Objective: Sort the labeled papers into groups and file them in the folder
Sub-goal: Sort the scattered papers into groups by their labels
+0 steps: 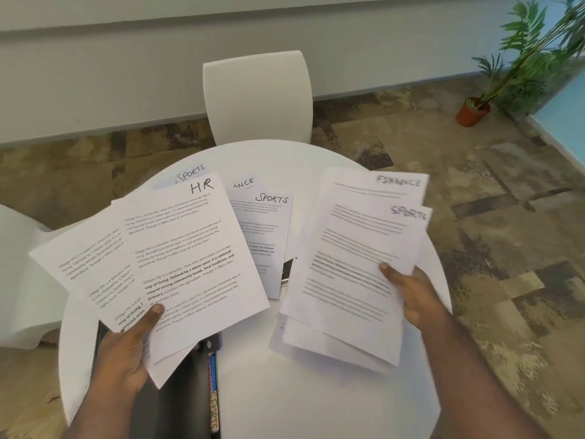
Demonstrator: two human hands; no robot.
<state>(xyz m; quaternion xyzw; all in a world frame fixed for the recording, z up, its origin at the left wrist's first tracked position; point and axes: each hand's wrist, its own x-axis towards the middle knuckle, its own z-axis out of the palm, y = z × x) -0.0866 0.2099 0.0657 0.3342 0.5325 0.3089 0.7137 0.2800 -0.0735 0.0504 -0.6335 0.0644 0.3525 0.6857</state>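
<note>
Your left hand [126,346] grips a fanned set of sheets, thumb pressed on the front page; the top one is the HR sheet [190,248], label handwritten at its upper right corner, with at least one more page splayed out behind it to the left, label not visible. Your right hand [411,296] clamps a thicker stack [345,267] by its right edge, thumb on top; that stack is motion-blurred, but the front page reads SPORTS and the one behind it reads FINANCE. Both bundles are held up above the round white table [300,391], well apart from each other. Loose papers lie flat on the table between them: a SPORTS sheet [266,242] in the middle, a page behind it showing only "NCE" [245,182], and another SPORTS page [190,172] poking out past the top of the HR sheet. The folder [177,391] is dark, lying on the near side of the table under your left hand's papers; coloured tabs [213,397] run along its right edge, one lettered SPORTS. A second dark patch shows between the middle sheet and the right stack, can't tell what it is. Beyond the table: a white chair [258,96], patterned floor, a potted plant [474,112] at the far right.
</note>
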